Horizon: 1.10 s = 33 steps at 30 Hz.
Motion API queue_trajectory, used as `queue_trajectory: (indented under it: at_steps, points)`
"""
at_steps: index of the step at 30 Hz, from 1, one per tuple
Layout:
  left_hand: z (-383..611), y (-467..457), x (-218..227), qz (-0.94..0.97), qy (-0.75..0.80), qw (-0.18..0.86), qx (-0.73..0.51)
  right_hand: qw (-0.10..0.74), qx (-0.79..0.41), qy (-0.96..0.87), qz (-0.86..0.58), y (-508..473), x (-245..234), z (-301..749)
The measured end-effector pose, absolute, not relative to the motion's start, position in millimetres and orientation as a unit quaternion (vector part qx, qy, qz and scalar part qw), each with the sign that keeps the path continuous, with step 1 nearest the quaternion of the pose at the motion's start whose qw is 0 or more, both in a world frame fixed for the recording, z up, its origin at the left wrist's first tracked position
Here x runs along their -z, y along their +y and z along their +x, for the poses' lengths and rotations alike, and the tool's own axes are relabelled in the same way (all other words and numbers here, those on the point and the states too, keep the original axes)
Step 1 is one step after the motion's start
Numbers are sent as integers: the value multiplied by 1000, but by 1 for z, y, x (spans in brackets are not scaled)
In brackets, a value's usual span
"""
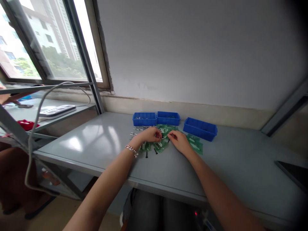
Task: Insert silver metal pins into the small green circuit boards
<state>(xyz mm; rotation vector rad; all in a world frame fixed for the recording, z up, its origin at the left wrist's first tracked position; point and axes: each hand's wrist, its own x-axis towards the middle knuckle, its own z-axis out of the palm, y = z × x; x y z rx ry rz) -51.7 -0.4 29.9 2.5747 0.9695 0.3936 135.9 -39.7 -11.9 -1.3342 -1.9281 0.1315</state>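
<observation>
Well, far left is a window (48,41), and below it a shelf (14,112) w/ a white power strip (57,111) and a grey cable (36,125) looping down. Next comes the grey table (96,141). On its far side, three blue bins (144,119) sit in a row near the wall, the right-most set a bit apart. Some metal pins (138,129) lie just near of the left bin. The left hand (150,134), bracelet (131,150) on the wrist, rests on the left part of a pile of green packets (160,146) at mid-table, just near of the bins. Its fingers are bunched together, but can't tell if they clamp anything; too small. A few black screws (146,156) lie at the pile's near edge. The right hand (179,141) lies on the pile's right part, fingertips almost meeting the left's; its grip can't be made out either. More packets spread right of it.
</observation>
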Motion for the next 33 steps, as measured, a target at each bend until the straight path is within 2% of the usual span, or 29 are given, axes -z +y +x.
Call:
queue_trajectory:
  at_steps: [12, 33]
  points:
    - [-42, 6, -12, 923, 322, 127, -167, 379, -53, -760, -525, -39, 12, 136]
    - [-31, -11, -20, 888, 331, 157, -277, 376, -60, -766, -518, -40, 12, 134]
